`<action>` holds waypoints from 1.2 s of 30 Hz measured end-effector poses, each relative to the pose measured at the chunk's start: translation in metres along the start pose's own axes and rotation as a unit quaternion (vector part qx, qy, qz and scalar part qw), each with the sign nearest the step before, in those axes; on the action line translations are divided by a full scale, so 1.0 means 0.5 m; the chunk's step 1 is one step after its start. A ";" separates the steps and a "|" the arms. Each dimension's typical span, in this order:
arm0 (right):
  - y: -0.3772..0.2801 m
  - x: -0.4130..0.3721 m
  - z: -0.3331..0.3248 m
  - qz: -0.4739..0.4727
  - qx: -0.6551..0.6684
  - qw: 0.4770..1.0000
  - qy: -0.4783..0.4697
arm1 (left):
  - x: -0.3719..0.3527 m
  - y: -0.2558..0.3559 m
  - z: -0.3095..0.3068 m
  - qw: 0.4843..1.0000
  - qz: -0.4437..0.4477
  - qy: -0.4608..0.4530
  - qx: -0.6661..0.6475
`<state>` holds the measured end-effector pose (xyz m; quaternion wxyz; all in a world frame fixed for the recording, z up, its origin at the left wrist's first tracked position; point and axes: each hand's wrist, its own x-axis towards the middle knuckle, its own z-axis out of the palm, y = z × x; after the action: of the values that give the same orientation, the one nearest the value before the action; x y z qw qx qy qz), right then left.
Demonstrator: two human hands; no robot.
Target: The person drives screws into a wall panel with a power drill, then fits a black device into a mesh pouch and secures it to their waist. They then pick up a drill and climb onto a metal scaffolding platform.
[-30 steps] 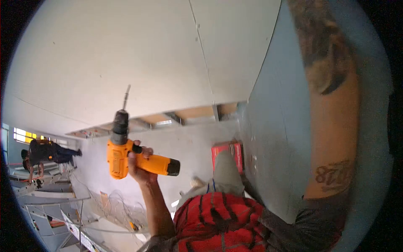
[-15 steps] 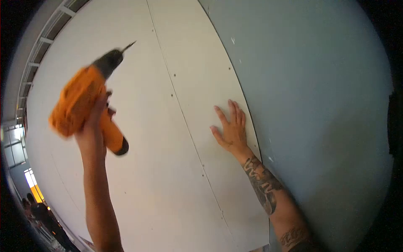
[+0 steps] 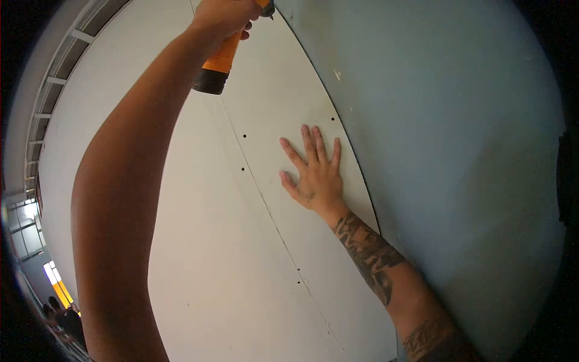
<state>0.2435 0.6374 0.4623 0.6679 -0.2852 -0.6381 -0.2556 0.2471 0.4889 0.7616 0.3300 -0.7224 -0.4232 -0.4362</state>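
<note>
My left hand (image 3: 226, 15) is raised to the top edge of the view, wrapped round the grip of an orange and black cordless drill (image 3: 222, 55). The drill's body is mostly hidden or cut off; its dark front end shows close to the white panel's edge. Lower down, my right hand (image 3: 318, 180) lies flat with fingers spread on the white panel (image 3: 211, 241), near its right edge. Dark screw heads dot the panel, such as one screw (image 3: 333, 119) above my right hand and another screw (image 3: 245, 136) by the seam.
A blue-grey wall (image 3: 452, 151) meets the panel's right edge. A thin seam (image 3: 271, 219) runs down between the white panels. Metal framing (image 3: 57, 79) spans the upper left. At the lower left, a person (image 3: 69, 323) is near a bright window (image 3: 53, 274).
My left hand has carried the drill up and right, from in front of the panel to near its upper right edge. My right hand stays spread on the panel, slightly further left in view.
</note>
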 end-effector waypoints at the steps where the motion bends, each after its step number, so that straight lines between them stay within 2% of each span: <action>1: 0.003 -0.003 0.000 -0.001 0.002 1.000 0.003 | 0.010 -0.002 0.007 0.999 0.025 -0.020 -0.027; 6: -0.002 -0.011 -0.003 -0.002 0.031 0.999 0.027 | 0.033 0.009 0.026 0.999 0.021 0.013 -0.039; 11: -0.003 -0.011 -0.006 0.006 0.014 1.000 0.006 | 0.048 0.013 0.047 0.999 0.002 0.018 -0.049; 13: -0.004 -0.009 -0.007 0.009 0.017 1.000 0.005 | 0.043 0.028 0.054 0.999 -0.034 0.036 0.002; 17: -0.004 -0.018 -0.007 0.009 0.021 1.000 0.012 | 0.054 0.011 0.069 0.998 0.006 0.031 -0.045; 19: -0.004 -0.006 -0.008 0.003 0.031 0.999 0.022 | 0.063 0.016 0.075 0.996 -0.054 0.062 0.025; 20: -0.005 -0.009 -0.008 0.006 0.028 0.999 0.014 | 0.063 0.015 0.077 0.996 -0.050 0.067 0.028; 27: -0.007 -0.010 -0.012 0.016 0.014 1.000 -0.009 | 0.065 0.019 0.076 0.995 -0.066 0.070 0.012; 29: -0.005 -0.012 -0.012 0.017 0.008 1.000 -0.006 | 0.080 0.001 0.076 0.997 -0.033 0.070 -0.015; 36: -0.004 -0.012 -0.012 0.011 0.007 1.000 -0.001 | 0.072 0.012 0.063 0.995 -0.065 0.070 -0.007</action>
<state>0.2457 0.6316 0.4562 0.6721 -0.2882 -0.6371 -0.2436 0.2728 0.5249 0.7810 0.3244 -0.6631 -0.4419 -0.5097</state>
